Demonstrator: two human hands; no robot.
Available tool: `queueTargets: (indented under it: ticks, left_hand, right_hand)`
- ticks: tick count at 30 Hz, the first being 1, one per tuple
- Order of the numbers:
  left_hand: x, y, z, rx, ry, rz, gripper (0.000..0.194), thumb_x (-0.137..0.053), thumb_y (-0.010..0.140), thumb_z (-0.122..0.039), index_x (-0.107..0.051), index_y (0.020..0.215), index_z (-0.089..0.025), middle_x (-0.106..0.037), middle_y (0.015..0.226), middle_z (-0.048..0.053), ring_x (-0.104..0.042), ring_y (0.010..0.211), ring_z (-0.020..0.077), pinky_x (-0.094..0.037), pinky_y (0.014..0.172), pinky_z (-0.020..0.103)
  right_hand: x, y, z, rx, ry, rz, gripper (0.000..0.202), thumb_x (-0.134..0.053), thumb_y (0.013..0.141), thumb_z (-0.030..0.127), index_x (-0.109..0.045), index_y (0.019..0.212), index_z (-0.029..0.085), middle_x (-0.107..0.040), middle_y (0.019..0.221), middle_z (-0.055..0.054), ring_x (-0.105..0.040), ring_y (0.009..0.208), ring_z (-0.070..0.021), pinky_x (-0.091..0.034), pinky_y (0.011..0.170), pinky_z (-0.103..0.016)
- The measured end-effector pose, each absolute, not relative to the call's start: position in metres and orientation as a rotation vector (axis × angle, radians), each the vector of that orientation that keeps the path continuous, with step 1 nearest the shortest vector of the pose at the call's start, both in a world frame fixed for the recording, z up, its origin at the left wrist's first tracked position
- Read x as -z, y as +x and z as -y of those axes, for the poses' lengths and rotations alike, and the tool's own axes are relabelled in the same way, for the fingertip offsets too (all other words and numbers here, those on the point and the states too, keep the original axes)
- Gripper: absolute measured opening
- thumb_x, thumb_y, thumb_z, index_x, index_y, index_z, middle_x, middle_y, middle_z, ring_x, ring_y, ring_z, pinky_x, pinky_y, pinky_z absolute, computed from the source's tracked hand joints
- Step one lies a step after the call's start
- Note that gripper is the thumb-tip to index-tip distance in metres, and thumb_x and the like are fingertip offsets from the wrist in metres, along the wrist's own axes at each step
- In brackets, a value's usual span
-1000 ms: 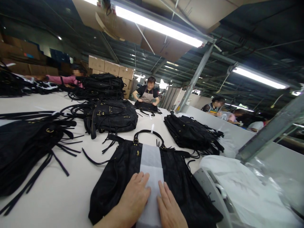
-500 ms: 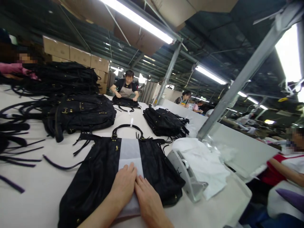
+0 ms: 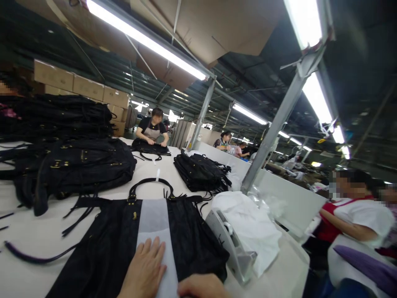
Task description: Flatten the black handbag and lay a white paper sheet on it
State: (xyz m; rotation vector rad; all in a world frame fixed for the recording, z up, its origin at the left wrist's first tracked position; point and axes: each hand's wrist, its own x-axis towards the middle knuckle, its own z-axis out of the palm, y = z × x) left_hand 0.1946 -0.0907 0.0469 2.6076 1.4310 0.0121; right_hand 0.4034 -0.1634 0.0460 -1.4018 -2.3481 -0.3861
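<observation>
A black handbag point(image 3: 102, 244) lies flat on the table before me, its arched handles pointing away and a brass-coloured zip pull on its front. Down its middle runs a pale grey-white strip point(image 3: 155, 215) that looks like thin paper or foam sheet. My left hand point(image 3: 145, 265) rests flat on this strip with fingers stretched out. Lower right, at the bottom edge of the view, my right hand point(image 3: 203, 285) has its fingers curled in beside the strip's near end. Whatever those fingers hold, if anything, is hidden.
A grey tape dispenser point(image 3: 231, 244) stands right of the bag, against crumpled white sheets point(image 3: 248, 223). More black bags point(image 3: 201, 169) lie ahead, with stacked bags point(image 3: 77, 161) at left. Across the table a co-worker point(image 3: 151, 130) handles a bag. Another person point(image 3: 350, 215) sits at right.
My right hand has left the middle of the strip, moving down toward me, and its fingers have curled. My left hand stays flat on the strip. The whole view has shifted right and up.
</observation>
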Motion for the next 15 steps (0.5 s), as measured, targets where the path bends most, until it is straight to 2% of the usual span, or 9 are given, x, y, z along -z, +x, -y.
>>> queueTargets:
  ticks: [2,3,6,8,10,13,15]
  left_hand:
    - [-0.042,0.195,0.087,-0.002,2.637,-1.431,0.053,-0.037,0.097,-0.021,-0.035,0.150,-0.015,-0.031,0.156,0.013,-0.031,0.143,0.0369,-0.029,0.117,0.054]
    - [-0.039,0.196,0.085,0.003,2.655,-1.435,0.053,-0.036,0.097,-0.021,-0.034,0.150,-0.015,-0.030,0.156,0.013,-0.033,0.142,0.0367,-0.031,0.116,0.054]
    - [-0.032,0.197,0.081,0.021,2.703,-1.441,0.053,-0.035,0.096,-0.019,-0.035,0.149,-0.014,-0.033,0.155,0.016,-0.037,0.140,0.0366,-0.035,0.114,0.052]
    - [-0.030,0.197,0.080,0.028,2.716,-1.436,0.053,-0.035,0.096,-0.018,-0.034,0.149,-0.013,-0.032,0.155,0.016,-0.037,0.140,0.0366,-0.035,0.113,0.052]
    - [-0.031,0.197,0.081,0.034,2.721,-1.423,0.053,-0.034,0.097,-0.017,-0.033,0.149,-0.014,-0.030,0.156,0.016,-0.035,0.141,0.0363,-0.034,0.114,0.052]
    - [-0.034,0.197,0.082,0.060,2.718,-1.429,0.053,-0.035,0.097,-0.018,-0.033,0.150,-0.015,-0.029,0.156,0.014,-0.034,0.142,0.0349,-0.033,0.115,0.051]
    - [-0.036,0.196,0.083,0.069,2.712,-1.446,0.053,-0.035,0.097,-0.019,-0.034,0.149,-0.016,-0.031,0.156,0.013,-0.036,0.141,0.0340,-0.034,0.114,0.050]
  right_hand:
    - [-0.094,0.435,0.167,0.099,-1.573,2.116,0.032,-0.040,0.097,0.035,-0.071,0.100,0.027,-0.076,0.090,-0.001,-0.070,0.081,-0.0188,-0.057,0.075,-0.026]
    - [-0.115,0.454,0.166,-0.066,-1.709,1.910,0.034,-0.039,0.097,0.038,-0.070,0.097,0.024,-0.075,0.091,-0.004,-0.069,0.086,-0.0203,-0.054,0.079,-0.028]
    - [-0.151,0.517,0.157,-0.114,-2.055,1.459,0.031,-0.043,0.091,0.040,-0.065,0.083,0.020,-0.071,0.084,-0.005,-0.064,0.085,-0.0223,-0.047,0.079,-0.031]
    - [-0.152,0.549,0.149,-0.183,-2.210,1.362,0.026,-0.045,0.087,0.033,-0.063,0.076,0.018,-0.070,0.081,-0.006,-0.062,0.084,-0.0215,-0.045,0.078,-0.030]
    - [-0.144,0.568,0.142,-0.321,-2.282,1.317,0.026,-0.045,0.084,0.027,-0.063,0.071,0.016,-0.070,0.076,-0.007,-0.061,0.076,-0.0187,-0.044,0.070,-0.028]
    - [-0.133,0.573,0.137,-0.547,-2.319,1.236,0.031,-0.042,0.087,0.029,-0.066,0.074,0.014,-0.071,0.072,-0.007,-0.054,0.056,-0.0131,-0.036,0.053,-0.024]
    - [-0.130,0.569,0.135,-0.656,-2.319,1.208,0.035,-0.041,0.089,0.033,-0.067,0.075,0.014,-0.071,0.070,-0.007,-0.049,0.051,-0.0109,-0.030,0.048,-0.022]
